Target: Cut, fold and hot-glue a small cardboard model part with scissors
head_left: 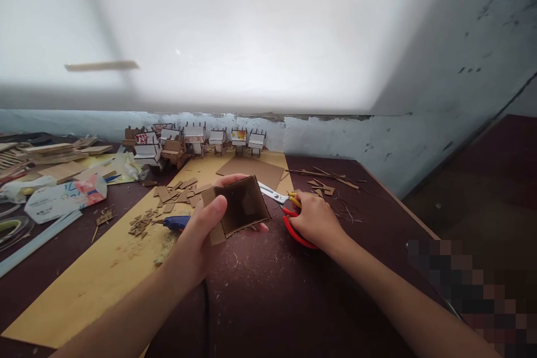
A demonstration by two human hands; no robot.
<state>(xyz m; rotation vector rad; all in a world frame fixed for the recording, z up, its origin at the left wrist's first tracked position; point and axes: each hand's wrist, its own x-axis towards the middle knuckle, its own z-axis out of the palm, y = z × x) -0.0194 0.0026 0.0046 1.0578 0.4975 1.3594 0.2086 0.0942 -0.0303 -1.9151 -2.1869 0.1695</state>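
In my left hand (205,229) is a small cardboard box (243,207), its open side facing me and my thumb pressed on its left edge. My right hand (316,218) grips a pair of scissors (272,194) with red and yellow handles; the blades point left and pass partly behind the box. A blue glue gun (176,222) lies just left of my left hand, its body partly hidden by that hand. Beside it are small cut cardboard pieces (180,193) on a yellow sheet (96,279).
Several small cardboard chair-like models (195,137) stand along the wall. Thin cardboard strips (331,176) lie at the back right. Wood pieces (50,151), a printed carton (67,198), glue sticks (39,243) and a tape roll (14,232) crowd the left side. A black cable (206,313) runs toward me.
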